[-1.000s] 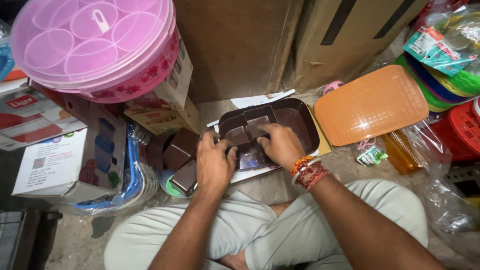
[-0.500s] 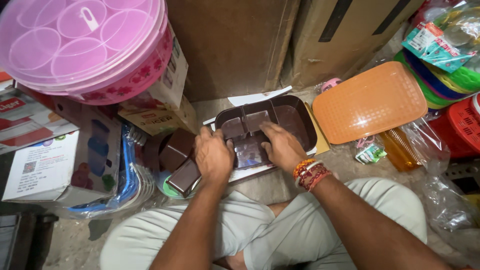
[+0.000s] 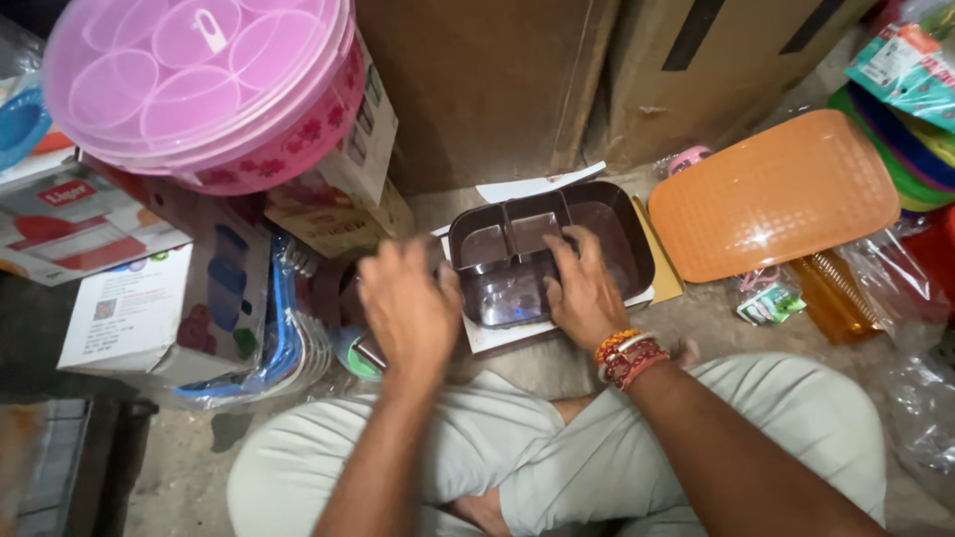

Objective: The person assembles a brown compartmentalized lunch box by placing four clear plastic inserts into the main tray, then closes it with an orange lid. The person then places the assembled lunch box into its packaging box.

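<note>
The dark brown plastic tray with divided compartments (image 3: 552, 254) lies on white paper on the floor before the crossed legs. The right hand (image 3: 582, 288) rests inside it, fingers spread on a divider. The left hand (image 3: 408, 308), half a second ago at the tray's edge, has pulled leftward, loosely open and holding nothing.

My right hand (image 3: 582, 293) rests inside brown divided tray (image 3: 552, 249); left hand (image 3: 408, 308) at its 9 o'clock; orange lid (image 3: 776, 194) at 3.
</note>
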`<state>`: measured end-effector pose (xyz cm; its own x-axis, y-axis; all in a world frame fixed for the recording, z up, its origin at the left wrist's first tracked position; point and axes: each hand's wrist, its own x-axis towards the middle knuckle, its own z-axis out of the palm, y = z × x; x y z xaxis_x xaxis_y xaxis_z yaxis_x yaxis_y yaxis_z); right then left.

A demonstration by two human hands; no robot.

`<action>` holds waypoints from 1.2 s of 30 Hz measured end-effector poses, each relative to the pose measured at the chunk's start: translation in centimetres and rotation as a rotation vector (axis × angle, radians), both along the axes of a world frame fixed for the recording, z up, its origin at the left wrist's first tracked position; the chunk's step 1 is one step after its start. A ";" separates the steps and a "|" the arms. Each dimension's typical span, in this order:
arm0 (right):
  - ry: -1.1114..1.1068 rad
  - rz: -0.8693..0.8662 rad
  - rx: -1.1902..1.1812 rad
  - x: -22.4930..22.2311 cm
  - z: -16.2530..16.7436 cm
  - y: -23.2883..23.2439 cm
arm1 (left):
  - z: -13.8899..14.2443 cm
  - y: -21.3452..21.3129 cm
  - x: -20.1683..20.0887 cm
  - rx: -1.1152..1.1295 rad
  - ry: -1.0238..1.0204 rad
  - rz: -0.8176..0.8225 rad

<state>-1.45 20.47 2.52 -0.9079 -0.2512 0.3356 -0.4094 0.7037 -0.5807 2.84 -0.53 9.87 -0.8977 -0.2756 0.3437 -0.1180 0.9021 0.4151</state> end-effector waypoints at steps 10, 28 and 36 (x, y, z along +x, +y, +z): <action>0.033 -0.025 0.008 0.5 -1.1 0.0 | -0.1 -5.6 0.9 -0.220 -0.150 0.018; -0.489 0.177 -0.515 -0.9 3.8 1.2 | -5.8 -0.9 0.5 1.565 -0.129 -0.114; -0.814 0.434 -0.615 -1.5 6.4 2.7 | -5.9 0.9 0.4 1.516 -0.237 -0.281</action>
